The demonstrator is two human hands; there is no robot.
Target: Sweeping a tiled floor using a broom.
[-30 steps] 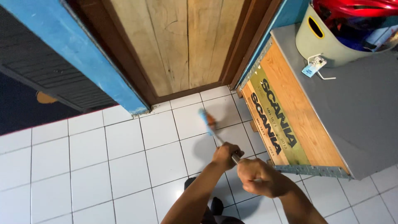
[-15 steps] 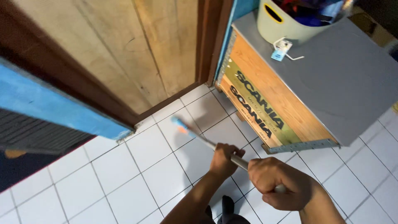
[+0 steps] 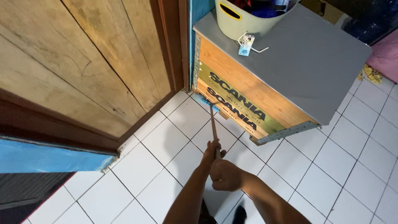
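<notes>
Ahead, wooden crate (image 3: 248,99) blocks broom (image 3: 212,120).

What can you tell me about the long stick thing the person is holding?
It is a broom with a thin, brownish, wood-like handle and a light blue head. Both hands grip the near end: the left hand further along, the right hand nearest the body. It slants away over the white tiled floor, its head low against the wooden crate.

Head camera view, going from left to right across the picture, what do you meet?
Blue panel → wooden door → broom handle held by both hands, left hand and right hand → wooden crate with grey top → pink cloth at the far right edge.
</notes>
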